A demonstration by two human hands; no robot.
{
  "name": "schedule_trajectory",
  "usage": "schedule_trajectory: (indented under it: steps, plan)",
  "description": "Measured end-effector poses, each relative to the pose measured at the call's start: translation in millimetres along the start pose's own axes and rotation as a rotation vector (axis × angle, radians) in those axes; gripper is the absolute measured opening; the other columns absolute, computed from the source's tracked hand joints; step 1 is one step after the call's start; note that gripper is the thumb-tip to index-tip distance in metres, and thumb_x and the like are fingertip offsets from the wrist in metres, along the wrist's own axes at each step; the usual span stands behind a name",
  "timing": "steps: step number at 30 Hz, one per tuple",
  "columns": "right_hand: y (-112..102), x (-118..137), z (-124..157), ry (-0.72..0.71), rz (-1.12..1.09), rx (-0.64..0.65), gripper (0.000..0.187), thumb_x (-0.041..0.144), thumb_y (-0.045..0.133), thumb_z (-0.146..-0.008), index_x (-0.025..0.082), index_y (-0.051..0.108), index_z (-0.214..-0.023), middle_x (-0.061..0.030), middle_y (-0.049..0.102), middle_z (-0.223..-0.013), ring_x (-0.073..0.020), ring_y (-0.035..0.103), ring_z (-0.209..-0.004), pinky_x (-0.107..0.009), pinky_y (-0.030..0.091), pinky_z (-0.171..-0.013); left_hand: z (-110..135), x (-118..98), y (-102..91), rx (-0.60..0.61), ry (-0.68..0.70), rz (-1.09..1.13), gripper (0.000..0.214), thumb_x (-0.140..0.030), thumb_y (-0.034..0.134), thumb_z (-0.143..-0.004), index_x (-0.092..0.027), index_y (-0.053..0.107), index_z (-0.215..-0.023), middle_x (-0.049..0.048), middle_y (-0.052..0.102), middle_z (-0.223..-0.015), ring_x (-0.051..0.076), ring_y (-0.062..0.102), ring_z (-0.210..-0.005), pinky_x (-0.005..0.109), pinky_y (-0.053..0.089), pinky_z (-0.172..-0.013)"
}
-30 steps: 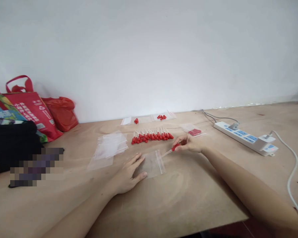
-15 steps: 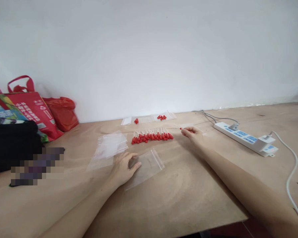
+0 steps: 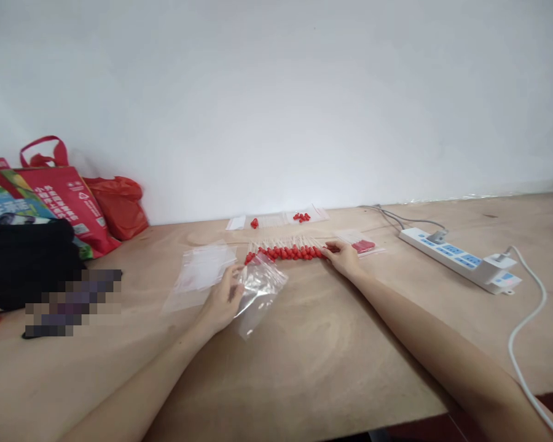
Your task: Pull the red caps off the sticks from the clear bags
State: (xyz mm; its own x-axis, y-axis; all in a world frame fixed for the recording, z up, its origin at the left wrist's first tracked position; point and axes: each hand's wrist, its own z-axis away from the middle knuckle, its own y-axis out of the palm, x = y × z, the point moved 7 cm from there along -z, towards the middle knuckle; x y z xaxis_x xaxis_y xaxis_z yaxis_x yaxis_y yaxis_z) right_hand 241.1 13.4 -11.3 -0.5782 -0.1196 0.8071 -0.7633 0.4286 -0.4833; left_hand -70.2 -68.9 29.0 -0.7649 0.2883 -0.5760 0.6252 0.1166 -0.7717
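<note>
The person sits at a wooden table (image 3: 332, 368) with both forearms stretched over it. The left hand (image 3: 221, 301) holds a clear zip bag (image 3: 260, 288). The thumb and the other fingers are closed on the bag's left edge, and the bag is lifted from the table and tilted, with its lower corner hanging close to the wood. Just to the left of this hand lies a stack of clear bags (image 3: 203, 273), flat on the table.

The right hand (image 3: 343, 258) lies further away, at the right end of the row of red-capped droppers (image 3: 288, 252). This row lies across the table's middle, between the two hands and a little behind them. The fingers are held together and point to the left, and their tips touch the last droppers. I cannot tell if they pinch one.

Just behind the right hand is a small bag with red pieces (image 3: 363, 245). A white power strip (image 3: 456, 261) lies well apart on the right. On the far left a red shopping bag (image 3: 69, 202) stands by the wall, behind a black bag (image 3: 23, 264).
</note>
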Motion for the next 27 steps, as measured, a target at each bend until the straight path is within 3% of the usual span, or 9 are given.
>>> schedule_trajectory:
  steps: [3,7,11,13,16,20,23,27]
  plan:
    - [-1.3,3.5,1.5,-0.022,0.069,-0.005,0.031,0.036,0.055,-0.070,0.016,0.064,-0.092,-0.0058,0.067,-0.083,-0.0161,0.061,-0.076,-0.028,0.045,-0.073,-6.1,14.9,-23.5,-0.157,-0.055,0.059,0.048,-0.031,0.036,-0.078,-0.021,0.031,-0.125,-0.0038,0.057,-0.067,0.010,0.049,-0.044,0.022,0.040,-0.050]
    - [-17.0,6.1,-2.2,-0.048,0.163,-0.062,0.029,0.035,0.049,-0.073,0.016,0.065,-0.088,-0.0091,0.063,-0.091,-0.0199,0.055,-0.087,-0.032,0.039,-0.081,-13.8,45.4,-57.4,-0.344,-0.160,0.131,0.045,-0.025,0.034,-0.076,-0.019,0.042,-0.120,0.0040,0.060,-0.092,0.009,0.057,-0.054,0.023,0.047,-0.057]
    - [-49.4,-2.4,-7.7,0.017,0.382,-0.208,0.033,0.037,0.046,-0.074,0.016,0.064,-0.092,-0.0132,0.055,-0.105,-0.0284,0.041,-0.106,-0.044,0.027,-0.090,-18.8,79.3,-72.6,-0.261,-0.391,-0.121,0.044,-0.019,0.034,-0.077,-0.015,0.044,-0.120,0.0064,0.064,-0.082,0.017,0.063,-0.069,0.028,0.050,-0.065]
    - [-61.1,-10.9,-8.8,0.101,0.551,-0.224,0.039,0.043,0.047,-0.073,0.018,0.062,-0.099,-0.0133,0.052,-0.110,-0.0307,0.039,-0.108,-0.047,0.025,-0.089,-19.1,86.9,-76.1,-0.204,-0.430,-0.312,0.045,-0.013,0.037,-0.075,-0.010,0.047,-0.118,0.0120,0.063,-0.093,0.022,0.061,-0.088,0.032,0.048,-0.075]
    - [-63.8,-24.7,-8.9,0.205,0.697,-0.107,0.051,0.054,0.046,-0.071,0.017,0.059,-0.104,-0.0147,0.050,-0.112,-0.0329,0.039,-0.107,-0.050,0.027,-0.086,-15.6,87.5,-75.9,-0.179,-0.424,-0.449,0.044,-0.008,0.043,-0.069,-0.004,0.053,-0.112,0.0211,0.053,-0.112,0.033,0.044,-0.112,0.041,0.040,-0.088]
    - [-57.2,-30.8,-8.4,0.200,0.793,0.017,0.051,0.057,0.042,-0.073,0.019,0.059,-0.103,-0.0142,0.050,-0.111,-0.0323,0.041,-0.106,-0.047,0.032,-0.082,-7.9,70.6,-72.4,-0.222,-0.374,-0.665,0.048,-0.011,0.045,-0.069,-0.008,0.050,-0.116,0.0232,0.035,-0.129,0.041,0.031,-0.119,0.056,0.028,-0.091]
    - [-53.9,-27.6,-9.4,0.137,0.878,0.018,0.043,0.046,0.039,-0.079,0.017,0.060,-0.101,-0.0148,0.052,-0.107,-0.0297,0.046,-0.101,-0.040,0.037,-0.078,-8.2,49.2,-63.7,-0.245,-0.216,-0.823,0.041,-0.019,0.038,-0.078,-0.013,0.051,-0.116,0.0175,0.035,-0.131,0.033,0.029,-0.123,0.052,0.024,-0.097]
    - [-50.7,-22.6,-11.2,0.069,0.924,0.003,0.033,0.027,0.037,-0.081,0.011,0.062,-0.095,-0.0175,0.055,-0.101,-0.0274,0.050,-0.095,-0.037,0.036,-0.076,-10.0,40.4,-47.4,-0.215,-0.093,-0.771,0.039,-0.032,0.037,-0.081,-0.016,0.055,-0.111,0.0162,0.043,-0.126,0.030,0.034,-0.120,0.051,0.027,-0.095]
